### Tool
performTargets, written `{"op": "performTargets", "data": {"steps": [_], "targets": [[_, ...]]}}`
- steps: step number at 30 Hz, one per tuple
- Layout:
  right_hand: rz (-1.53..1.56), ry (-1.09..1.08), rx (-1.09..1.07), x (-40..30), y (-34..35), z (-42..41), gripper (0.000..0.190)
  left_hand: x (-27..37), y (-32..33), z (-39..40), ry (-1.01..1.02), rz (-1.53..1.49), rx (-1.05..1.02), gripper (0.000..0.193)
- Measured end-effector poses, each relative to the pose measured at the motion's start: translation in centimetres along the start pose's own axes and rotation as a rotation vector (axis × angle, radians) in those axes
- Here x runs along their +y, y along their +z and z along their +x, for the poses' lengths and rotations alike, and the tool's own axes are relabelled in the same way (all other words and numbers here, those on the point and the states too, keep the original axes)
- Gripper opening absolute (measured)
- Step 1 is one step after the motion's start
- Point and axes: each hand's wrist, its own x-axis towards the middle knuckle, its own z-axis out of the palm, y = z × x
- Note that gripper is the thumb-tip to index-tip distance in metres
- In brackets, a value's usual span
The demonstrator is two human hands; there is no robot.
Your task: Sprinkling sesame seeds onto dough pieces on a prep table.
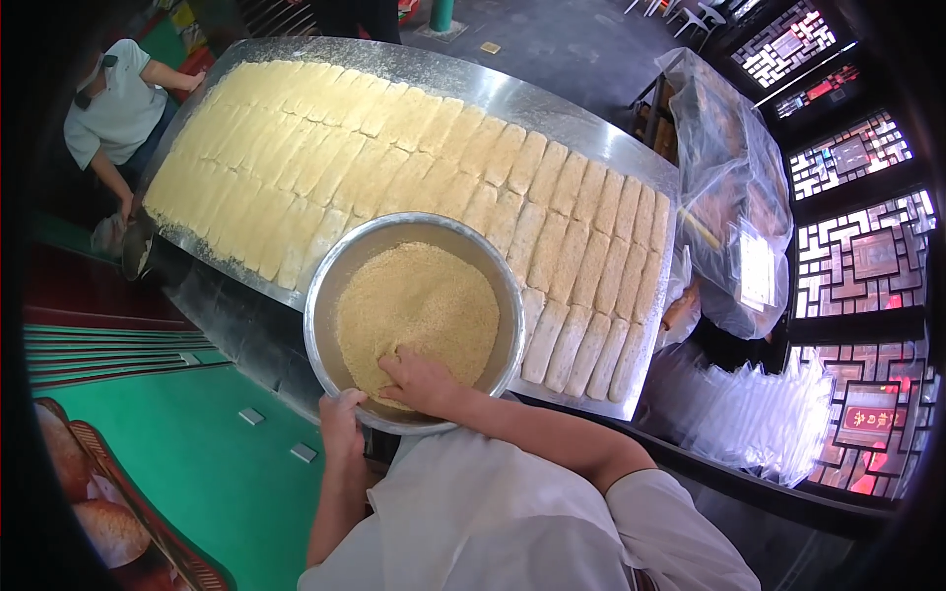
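A large steel bowl (313,325) is held against my apron front, overlapping the table's near edge in view. Pale tan grains, perhaps sesame seeds (436,295), fill its lower part. My left hand (342,421) grips the near-left rim, thumb over the edge. Inside, my right hand (421,380) touches the grains near the front wall; its fingertips are partly sunk, so whether it grasps any is hidden. Beyond the bowl, rows of long flat dough strips (355,162) cover a metal table (480,81). Strips at the right (591,236) carry a tan coating; those at the left look plain yellowish.
Another person (126,111) stands at the table's far left, holding a dark pan-like container (137,251). Plastic sheeting (728,170) drapes a stack at the right. Clear plastic bags (746,414) lie below it, before lattice windows (861,251). A green panel (222,443) is at my left.
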Motion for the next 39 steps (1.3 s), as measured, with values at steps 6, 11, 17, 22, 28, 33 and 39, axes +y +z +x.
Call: {"op": "performTargets", "data": {"steps": [6,11,17,22,28,33,39], "targets": [[0.678,0.264,-0.117,-0.2,-8.3,0.1,0.049,-0.7,-3.3,0.4,-0.032,0.013,0.048,0.016],[0.645,0.365,0.319,5.1,-20.6,-1.0,0.016,-0.8,-6.6,0.9,-0.010,-0.041,0.178,0.016],[0.360,0.388,0.329,7.1,-29.2,-1.1,0.008,-1.1,-11.9,0.3,0.031,-0.083,0.252,0.024],[0.197,0.230,0.445,10.0,-33.3,-0.4,0.006,-0.5,-12.3,-0.5,0.027,-0.144,0.369,0.027],[0.311,0.150,0.230,8.4,-33.2,3.0,0.007,-0.5,-12.0,-2.9,-0.012,-0.108,0.408,0.020],[0.437,0.006,0.050,4.9,-27.1,5.6,0.005,0.4,-8.0,-5.0,0.022,-0.131,0.456,0.015],[0.084,-0.275,0.577,8.4,-22.0,5.7,0.026,-1.7,-6.5,-4.8,-0.030,-0.206,0.469,0.009]]}}
